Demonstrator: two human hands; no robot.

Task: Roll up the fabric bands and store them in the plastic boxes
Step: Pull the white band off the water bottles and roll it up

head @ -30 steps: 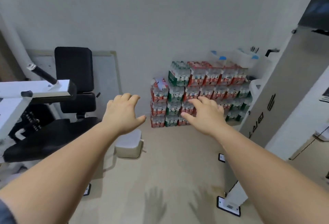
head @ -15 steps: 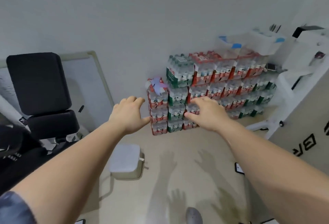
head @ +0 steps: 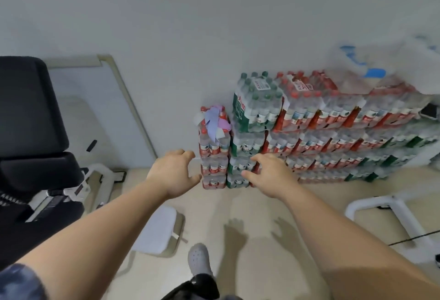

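On left hand [head: 173, 173], fingers [head: 183, 155] loosely bent, thumb out, nothing held. On right hand [head: 267, 177], fingers [head: 263, 157] likewise slack, slightly spread, nothing held. Both hands reach forward palms down, in the air, apart from each other, bare forearms trailing back to the camera. In view they overlap the lower water packs; cannot tell whether they touch them.

The bands [head: 215, 122] are a loose heap of purple, blue and white strips, unrolled, on top of the short stack [head: 213, 156] of packs, above and between the two hands, not touched. The boxes [head: 371, 71] are clear with blue latches, blurred, on top of the tall stack [head: 333, 128] to the right, well apart from the bands.

Both stacks stand on the floor [head: 309, 199] against the wall [head: 214, 25]. Hand shadows [head: 234, 233] fall on the floor below. A white low box [head: 156, 230] sits on the floor under the left forearm. Grey shoe [head: 198, 258] at bottom centre. Black chair [head: 28, 109] at left, with a board [head: 95, 109] leaning on the wall behind it. White frame [head: 392, 206] on the floor at right.
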